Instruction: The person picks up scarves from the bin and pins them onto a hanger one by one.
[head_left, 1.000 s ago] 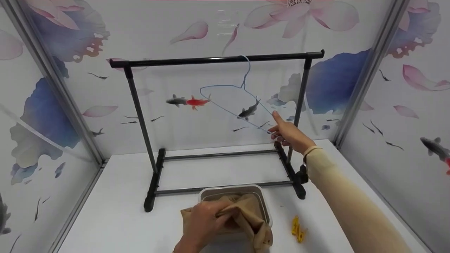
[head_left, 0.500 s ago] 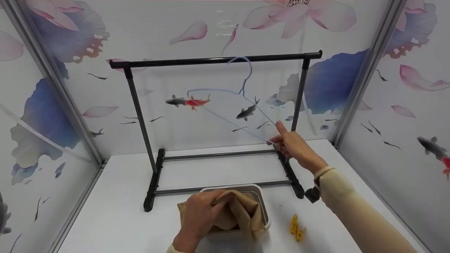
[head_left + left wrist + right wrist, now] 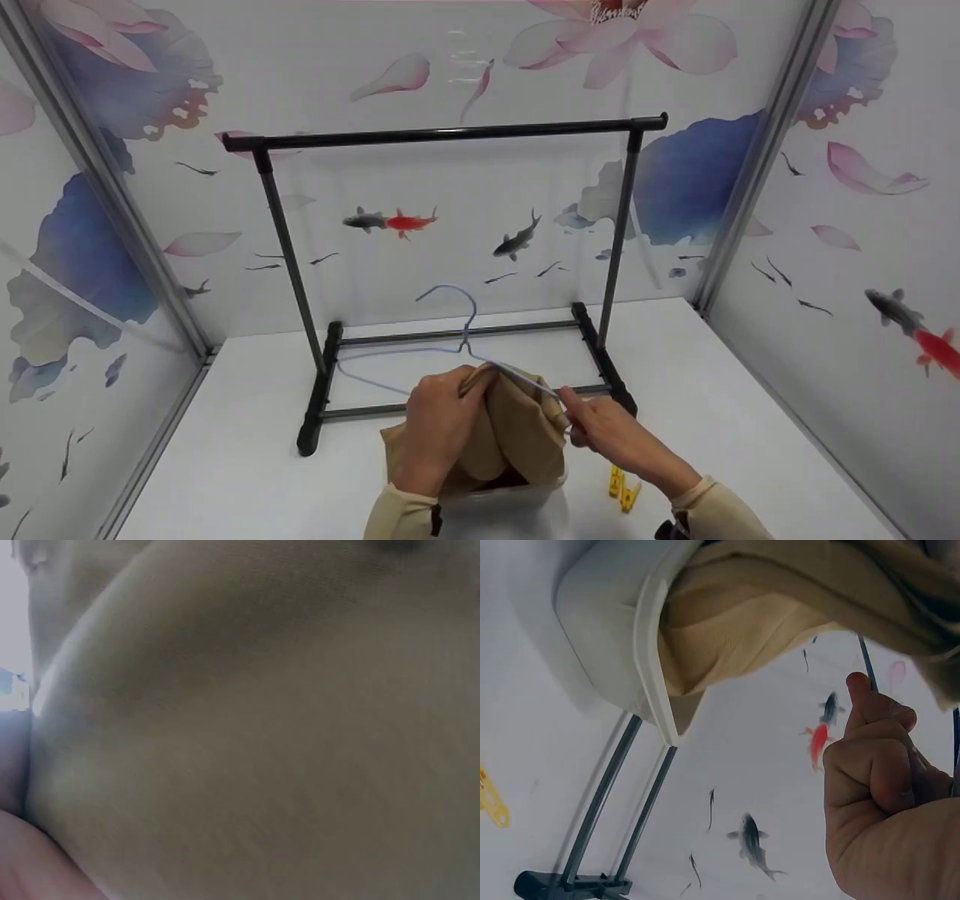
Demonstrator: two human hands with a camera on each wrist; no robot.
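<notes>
My left hand (image 3: 439, 420) pinches the upper edge of a tan cloth garment (image 3: 517, 431), raised partly out of a light plastic basket (image 3: 510, 496). Its exact kind is hidden by the folds. A blue wire clothes hanger (image 3: 466, 322) is gripped at its right end by my right hand (image 3: 619, 435), thumb along the wire. The hanger crosses at the garment's raised edge; whether it lies inside or behind the cloth cannot be told. In the right wrist view, the fingers (image 3: 877, 757) curl round the hanger wire (image 3: 867, 660). Tan cloth (image 3: 262, 735) fills most of the left wrist view.
Behind the hands stands a black clothes rack (image 3: 450, 135), its base bars (image 3: 360, 412) just beyond the basket. Yellow clothespins (image 3: 624, 489) lie on the white table (image 3: 225, 450), right of the basket. Printed panels (image 3: 390, 90) enclose the back and sides.
My right hand has brought the hanger down and nearer, from in front of the rack's top bar to the cloth. The left hand has raised the garment's edge a little.
</notes>
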